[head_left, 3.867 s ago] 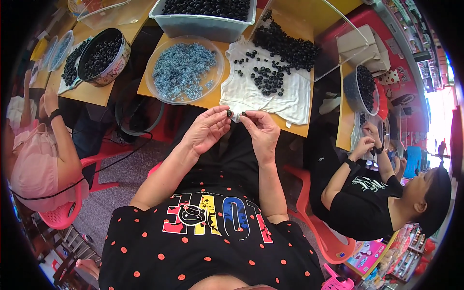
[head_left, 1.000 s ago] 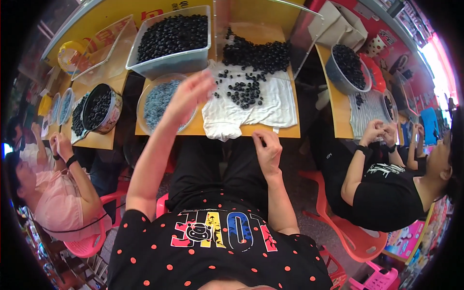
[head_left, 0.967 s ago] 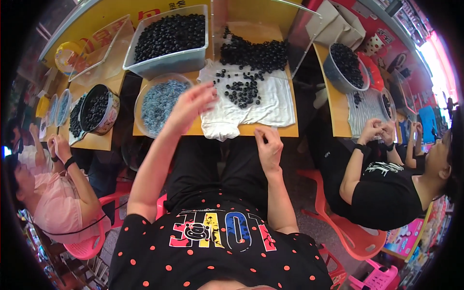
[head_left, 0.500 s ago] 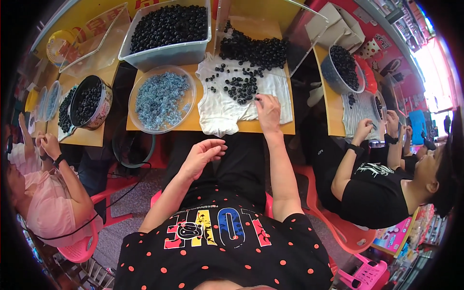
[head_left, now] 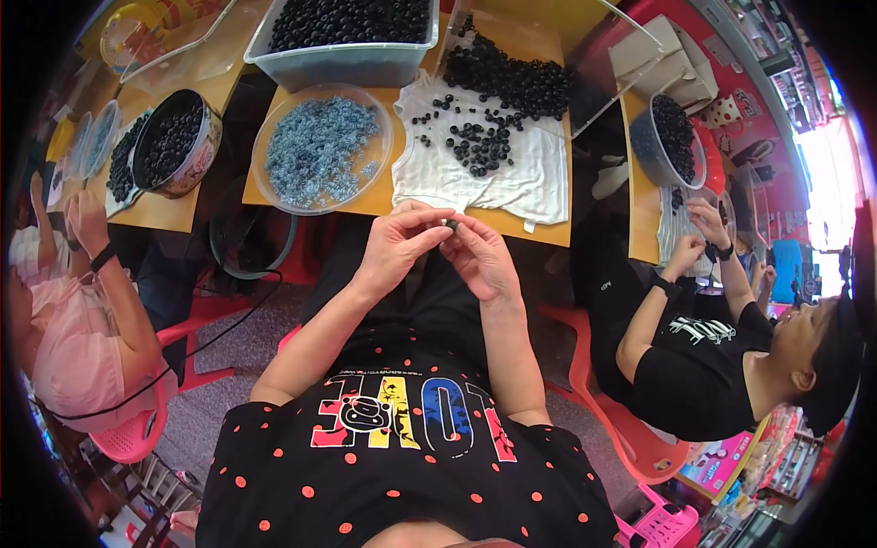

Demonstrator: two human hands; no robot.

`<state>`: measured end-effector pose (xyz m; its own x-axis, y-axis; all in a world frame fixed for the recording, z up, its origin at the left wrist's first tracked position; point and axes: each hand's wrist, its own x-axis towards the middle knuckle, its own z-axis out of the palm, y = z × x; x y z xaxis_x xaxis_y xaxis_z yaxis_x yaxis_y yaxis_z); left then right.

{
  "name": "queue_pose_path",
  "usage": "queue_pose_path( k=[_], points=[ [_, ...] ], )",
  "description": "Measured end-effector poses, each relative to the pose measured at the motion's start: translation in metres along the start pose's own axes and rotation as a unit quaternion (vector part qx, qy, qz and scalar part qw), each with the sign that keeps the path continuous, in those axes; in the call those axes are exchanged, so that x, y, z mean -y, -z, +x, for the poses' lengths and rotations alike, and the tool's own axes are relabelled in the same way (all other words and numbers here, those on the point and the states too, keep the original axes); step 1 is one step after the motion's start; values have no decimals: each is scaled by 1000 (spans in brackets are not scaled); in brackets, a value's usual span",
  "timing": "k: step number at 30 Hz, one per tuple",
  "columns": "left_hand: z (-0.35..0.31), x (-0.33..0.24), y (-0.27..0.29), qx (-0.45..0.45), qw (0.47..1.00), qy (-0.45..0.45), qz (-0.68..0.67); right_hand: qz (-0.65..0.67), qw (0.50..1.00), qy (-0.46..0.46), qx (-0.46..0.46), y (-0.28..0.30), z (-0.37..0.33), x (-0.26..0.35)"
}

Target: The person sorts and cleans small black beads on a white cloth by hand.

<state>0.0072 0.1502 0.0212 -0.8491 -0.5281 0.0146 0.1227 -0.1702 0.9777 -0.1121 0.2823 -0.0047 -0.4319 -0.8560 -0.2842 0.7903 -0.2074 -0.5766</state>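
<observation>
Both hands meet over my lap, just in front of the table edge. My right hand (head_left: pixel 482 261) pinches a small black bead (head_left: pixel 451 225) between thumb and fingertips. My left hand (head_left: pixel 400 248) is closed in a pinch right against that bead; whatever its fingertips hold is too small to make out. Beyond my hands, a white cloth (head_left: pixel 525 173) is spread on the table. Loose black beads (head_left: pixel 480 146) lie scattered on it, with a denser heap (head_left: pixel 512 80) behind them. Left of the cloth stands a round clear tub (head_left: pixel 385 151) of small translucent blue pieces (head_left: pixel 320 151).
A large clear bin (head_left: pixel 343 64) full of black beads stands at the back. Clear plastic panels (head_left: pixel 603 68) rise beside the heap. People sit on either side: one in pink (head_left: pixel 87 342), one in black (head_left: pixel 699 347). A patterned bowl of beads (head_left: pixel 206 151) stands at the left table.
My right hand has come back from the beads on the cloth to my lap, bringing a bead. My left hand has risen to meet it. The view has shifted slightly.
</observation>
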Motion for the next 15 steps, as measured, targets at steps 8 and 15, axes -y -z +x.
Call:
queue_pose_path(
  k=[8, 15],
  points=[
    [-18, 12, 20, -50, 999, 3, 4, -155, 987, 24, -24, -17, 7, -19],
    [-33, 35, 45, -123, 936, 131, -302, -524, 834, 162, -61, -53, 35, -2]
  ],
)
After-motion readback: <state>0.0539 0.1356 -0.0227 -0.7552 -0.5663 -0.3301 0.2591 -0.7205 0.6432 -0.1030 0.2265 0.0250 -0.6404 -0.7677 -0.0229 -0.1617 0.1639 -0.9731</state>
